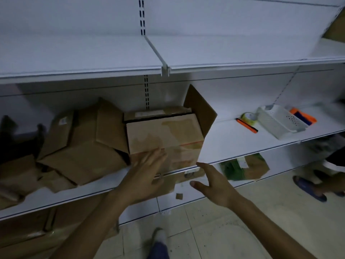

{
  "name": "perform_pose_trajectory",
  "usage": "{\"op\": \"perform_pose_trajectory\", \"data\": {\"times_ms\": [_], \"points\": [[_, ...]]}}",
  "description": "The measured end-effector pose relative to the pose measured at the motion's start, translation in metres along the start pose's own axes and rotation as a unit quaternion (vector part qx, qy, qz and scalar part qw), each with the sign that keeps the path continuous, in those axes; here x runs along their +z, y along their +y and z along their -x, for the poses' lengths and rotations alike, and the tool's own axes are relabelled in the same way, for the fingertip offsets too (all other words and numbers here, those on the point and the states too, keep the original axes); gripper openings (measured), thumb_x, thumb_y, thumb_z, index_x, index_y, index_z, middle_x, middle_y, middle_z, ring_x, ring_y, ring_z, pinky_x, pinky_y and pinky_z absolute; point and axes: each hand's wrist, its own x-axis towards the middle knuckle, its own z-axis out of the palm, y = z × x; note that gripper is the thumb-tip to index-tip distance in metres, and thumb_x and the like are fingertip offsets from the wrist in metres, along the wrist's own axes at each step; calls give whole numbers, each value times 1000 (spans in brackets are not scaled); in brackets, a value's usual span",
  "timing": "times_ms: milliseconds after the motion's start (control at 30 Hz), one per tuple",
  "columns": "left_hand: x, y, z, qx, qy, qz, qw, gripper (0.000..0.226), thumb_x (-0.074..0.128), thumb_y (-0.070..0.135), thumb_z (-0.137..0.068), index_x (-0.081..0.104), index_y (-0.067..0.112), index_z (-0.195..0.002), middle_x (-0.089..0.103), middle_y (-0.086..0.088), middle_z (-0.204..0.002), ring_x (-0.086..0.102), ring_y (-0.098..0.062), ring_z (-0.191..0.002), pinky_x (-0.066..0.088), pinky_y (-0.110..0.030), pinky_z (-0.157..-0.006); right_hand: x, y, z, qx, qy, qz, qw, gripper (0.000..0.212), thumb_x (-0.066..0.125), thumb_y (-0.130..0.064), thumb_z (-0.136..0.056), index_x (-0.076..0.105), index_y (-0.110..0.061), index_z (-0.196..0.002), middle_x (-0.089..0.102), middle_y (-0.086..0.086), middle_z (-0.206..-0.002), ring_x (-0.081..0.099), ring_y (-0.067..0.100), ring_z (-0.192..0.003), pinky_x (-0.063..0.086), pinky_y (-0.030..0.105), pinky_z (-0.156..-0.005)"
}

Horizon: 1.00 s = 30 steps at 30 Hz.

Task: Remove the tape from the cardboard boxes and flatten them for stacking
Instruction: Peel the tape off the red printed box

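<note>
A brown cardboard box (164, 135) stands on the white middle shelf (233, 141), with one flap raised at its right. Patches of tape and an orange strip show on its front. My left hand (144, 176) reaches up with straight fingers, and its fingertips touch the box's lower front edge. My right hand (212, 181) hovers open just right of and below the box's front corner, apart from it. To the left lies a heap of opened and crumpled boxes (82, 144). Both hands hold nothing.
On the shelf to the right lie an orange utility knife (246, 125), a tape roll (249, 116) and a white plastic basket (280, 121). Flattened cardboard (244, 167) sits under the shelf. A person's sandalled foot (308, 186) is on the tiled floor at the right.
</note>
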Motion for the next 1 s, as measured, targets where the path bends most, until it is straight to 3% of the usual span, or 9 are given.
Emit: {"op": "perform_pose_trajectory", "data": {"times_ms": [67,133,233,433,533,633,767,900,1000], "points": [[4,-17,-42,-47,11,-22,999,73,56,29,-90,17,22,-150,3,1,-159,4,-19,-146,13,-35,-115,9,12,-22,41,39,-33,998,58,58,-42,-90,32,-30,-140,40,-7,-146,41,1,-117,29,14,-91],[5,-34,-88,-90,28,-38,995,72,54,31,-92,13,24,-151,-2,1,-160,-1,-19,-146,10,-36,-115,16,21,-41,92,83,-58,991,58,58,-42,-90,34,-26,-140,42,-4,-146,44,9,-126,33,18,-95],[3,-56,-146,-123,71,-20,990,66,53,35,-92,21,24,-149,15,-1,-158,13,-20,-144,15,-40,-114,21,29,-63,117,83,-92,985,55,58,-40,-90,37,-26,-139,45,-5,-143,46,13,-126,37,23,-99],[19,-76,-197,-199,-7,-120,972,74,52,69,-79,43,22,-136,42,-7,-133,36,-27,-121,30,-39,-98,15,54,-76,128,53,-141,980,38,57,-38,-91,44,-32,-126,54,-10,-127,52,7,-109,38,11,-85],[9,-66,-217,-184,51,-69,979,64,63,68,-73,65,14,-108,52,-10,-115,48,-27,-108,40,-33,-84,-1,68,-87,111,102,-166,974,41,62,-33,-89,40,-36,-124,50,-17,-120,50,6,-108,41,14,-86],[3,-37,-219,-141,97,-71,983,58,62,65,-75,65,11,-96,64,-10,-103,60,-27,-90,43,-31,-66,-25,86,-100,88,135,-181,970,55,64,-31,-88,40,-20,-136,49,-11,-129,50,8,-114,44,25,-93],[-10,30,-205,-49,214,-181,959,59,44,71,-81,56,14,-76,64,-6,-76,60,-24,-61,45,-31,-53,-62,118,-91,29,171,-190,966,68,67,-37,-83,35,-21,-141,43,-9,-138,45,9,-123,40,23,-98],[-23,109,-207,69,314,-228,919,48,54,60,-85,57,13,-72,59,-4,-69,56,-20,-55,41,-28,-50,-109,153,-65,-9,236,-220,946,81,64,-62,-74,26,-36,-141,30,-19,-144,33,11,-136,32,30,-108],[-32,175,-221,119,337,-224,907,45,65,57,-81,61,13,-72,59,-3,-66,54,-19,-55,39,-28,-53,-146,165,-47,-67,266,-239,931,73,62,-66,-74,37,-38,-137,41,-21,-139,40,3,-130,40,29,-104]]}}
